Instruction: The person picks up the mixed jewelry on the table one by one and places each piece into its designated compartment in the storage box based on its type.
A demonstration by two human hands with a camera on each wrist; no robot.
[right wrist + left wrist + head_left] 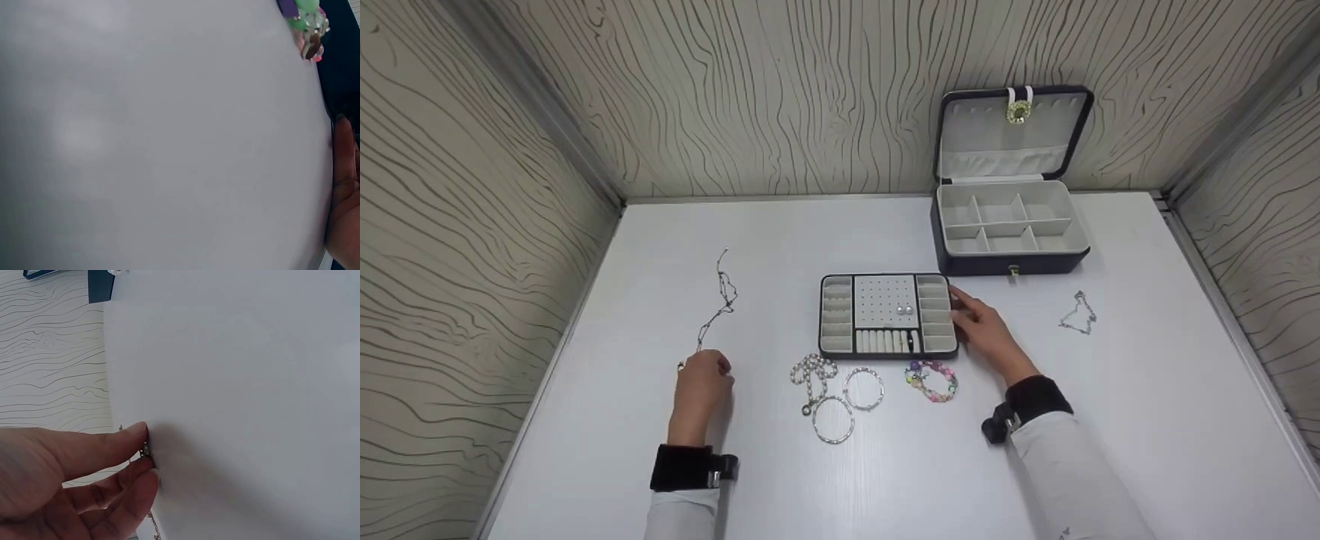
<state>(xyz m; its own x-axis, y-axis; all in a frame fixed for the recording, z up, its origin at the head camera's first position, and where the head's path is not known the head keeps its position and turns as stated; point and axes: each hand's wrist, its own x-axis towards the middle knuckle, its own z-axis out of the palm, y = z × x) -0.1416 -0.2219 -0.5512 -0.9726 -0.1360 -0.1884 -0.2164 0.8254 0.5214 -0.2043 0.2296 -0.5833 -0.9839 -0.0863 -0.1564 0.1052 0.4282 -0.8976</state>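
Note:
On the left of the table, my left hand pinches the near end of a thin chain necklace, which trails away across the tabletop. In the left wrist view a small beaded bit of jewellery shows between thumb and fingertips. My right hand touches the right side of a dark jewellery tray, fingers fairly straight along its edge. Two pearl studs sit in the tray's perforated panel, and a dark ring stands in its ring rolls. In the right wrist view, the right hand lies partly out of frame.
Near the tray lie a beaded pendant necklace, two silvery bracelets, one above the other, and a colourful bead bracelet. A jewellery box stands lid-up at back right. Another chain lies far right.

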